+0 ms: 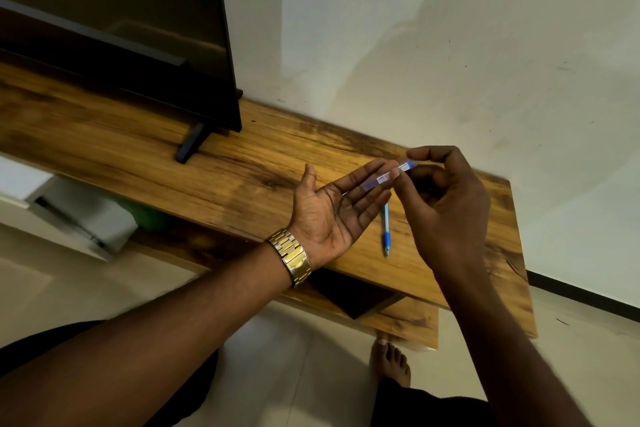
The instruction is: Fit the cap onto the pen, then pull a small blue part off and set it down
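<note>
Right hand point(446, 204) pinching one end of a blue pen cap point(388, 177) between thumb and forefinger; other end lying across the straight, spread fingers of the left hand point(332, 215), palm up. Best kept pinched near the tip, palm flat beneath. Blue pen point(386, 230) resting on the wooden bench point(138, 149) below. TV point(121, 28) standing left, white wall point(450, 45) behind, tiled floor point(294, 357).

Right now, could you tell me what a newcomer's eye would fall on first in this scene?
Two hands meet above the wooden table: the right hand pinches one end of a small bluish pen part that lies across the fingers of the open, palm-up left hand. A blue pen lies on the table below them. A dark television stands at the far left.
</note>
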A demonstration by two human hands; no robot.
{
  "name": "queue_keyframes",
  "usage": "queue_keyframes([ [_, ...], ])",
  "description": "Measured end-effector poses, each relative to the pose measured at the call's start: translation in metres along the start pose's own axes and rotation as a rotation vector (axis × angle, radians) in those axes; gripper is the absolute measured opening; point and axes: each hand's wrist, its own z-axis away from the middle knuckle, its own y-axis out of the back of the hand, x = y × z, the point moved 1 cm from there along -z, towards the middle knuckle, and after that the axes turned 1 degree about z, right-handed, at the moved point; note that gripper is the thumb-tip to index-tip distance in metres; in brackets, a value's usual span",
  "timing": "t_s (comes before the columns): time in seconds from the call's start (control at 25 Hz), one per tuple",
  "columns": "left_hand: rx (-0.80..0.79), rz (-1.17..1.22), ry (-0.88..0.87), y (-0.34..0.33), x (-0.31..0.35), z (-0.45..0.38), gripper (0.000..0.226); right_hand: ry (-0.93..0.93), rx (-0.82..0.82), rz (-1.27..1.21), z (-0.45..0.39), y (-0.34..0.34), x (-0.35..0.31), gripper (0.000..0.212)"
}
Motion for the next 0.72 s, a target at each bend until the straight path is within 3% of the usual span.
queue_keyframes([
  [0.2, -0.057, 0.031, 0.0, -0.001, 0.005, 0.003, 0.117, -0.158, 0.24, -0.218, -0.01, 0.013, 0.018, 0.023],
  [0.28, -0.061, 0.049, -0.023, -0.002, 0.01, 0.004, 0.121, -0.254, 0.301, -0.179, -0.016, 0.02, 0.039, 0.02],
  [0.44, -0.01, 0.07, -0.062, -0.002, 0.021, 0.005, 0.123, -0.437, 0.172, 0.128, -0.015, 0.013, 0.087, 0.015],
  [0.6, 0.034, 0.052, -0.083, 0.001, 0.028, 0.006, 0.122, -0.223, -0.027, 0.53, 0.002, -0.01, 0.115, 0.012],
  [0.72, 0.04, 0.057, -0.089, 0.002, 0.032, 0.007, 0.122, -0.196, -0.12, 0.622, 0.01, -0.014, 0.122, 0.014],
])
